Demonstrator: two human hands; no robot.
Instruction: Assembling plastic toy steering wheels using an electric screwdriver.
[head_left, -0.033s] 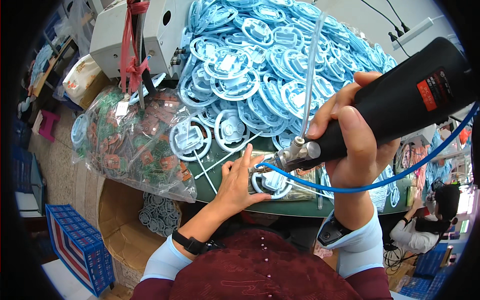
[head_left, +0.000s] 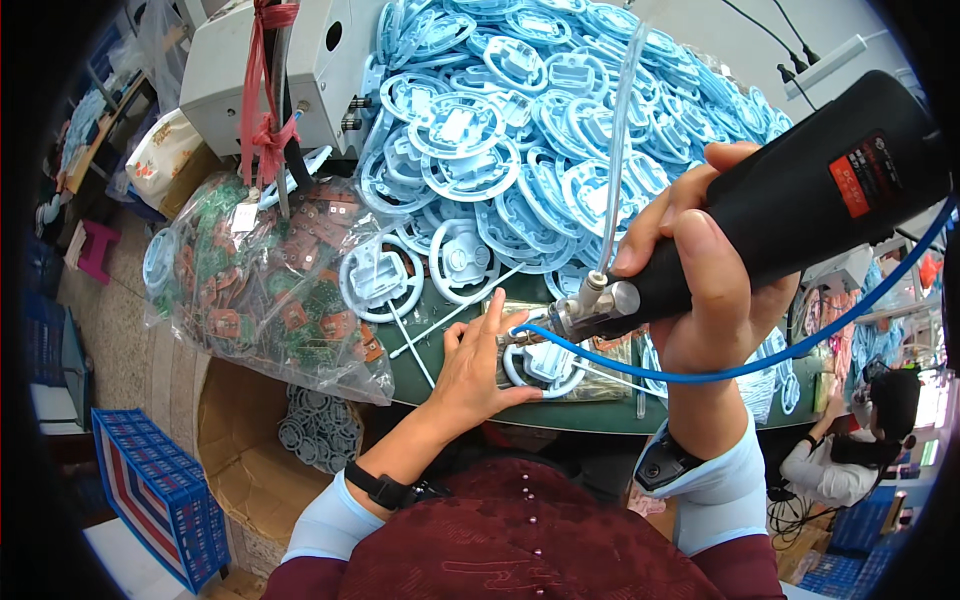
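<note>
My right hand [head_left: 715, 265] is wrapped round a black powered screwdriver [head_left: 800, 190] with a metal nose. A clear hose [head_left: 622, 150] and a blue tube [head_left: 700, 378] join that nose. It points down and left at a light-blue steering-wheel-shaped plastic part [head_left: 548, 368] on the bench. My left hand [head_left: 475, 370] holds this part at its left side, thumb at the near rim and fingers beside the screwdriver's nose. The driver's tip is hidden by my fingers, so I cannot tell what it touches.
A large heap of similar light-blue parts [head_left: 470, 120] covers the back of the green bench [head_left: 425, 365]. At left lie a clear bag of circuit boards [head_left: 270, 290] and a grey-white machine [head_left: 270, 80]. Below stands a cardboard box [head_left: 240, 430]. Another person [head_left: 840, 455] sits at right.
The screwdriver's rear end has tilted very slightly, and the blue tube has shifted a little with it. My left hand and the plastic part have not visibly moved.
</note>
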